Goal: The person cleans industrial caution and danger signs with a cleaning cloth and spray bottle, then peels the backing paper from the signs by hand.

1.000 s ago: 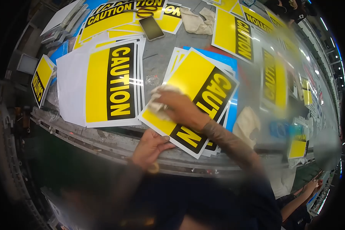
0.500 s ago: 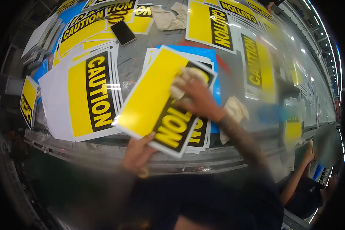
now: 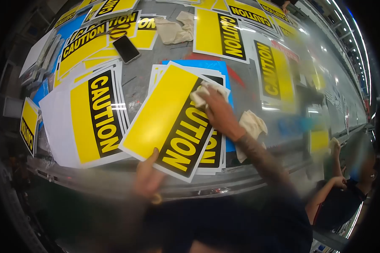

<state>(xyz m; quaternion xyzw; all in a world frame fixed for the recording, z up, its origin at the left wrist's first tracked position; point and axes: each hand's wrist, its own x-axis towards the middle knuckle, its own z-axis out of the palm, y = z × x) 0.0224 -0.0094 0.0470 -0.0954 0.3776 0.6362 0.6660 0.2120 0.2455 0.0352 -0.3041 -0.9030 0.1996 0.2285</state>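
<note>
A yellow, black and white caution sign (image 3: 156,116) lies slanted in front of me, above a stack of similar signs (image 3: 215,158) on a blue sheet (image 3: 202,64). Its lower left edge is gripped by my left hand (image 3: 149,175), thumb on the face and the other fingers mostly out of sight beneath. My right hand (image 3: 219,111) presses a white cloth (image 3: 199,96) on the black lettered band near the sign's upper right end, covering some letters. Beside my right forearm lies another pale cloth (image 3: 252,126).
A pile of caution signs (image 3: 82,122) is at the left, with more signs (image 3: 217,33) across the back. A phone (image 3: 126,49), scissors (image 3: 119,31) and a crumpled cloth (image 3: 173,31) lie farther back. At the right, a co-worker (image 3: 340,202) stands by the table's metal edge (image 3: 207,190).
My right hand has moved the cloth over the sign's black band, uncovering more letters. The whole view has shifted slightly. My left hand keeps its hold on the sign.
</note>
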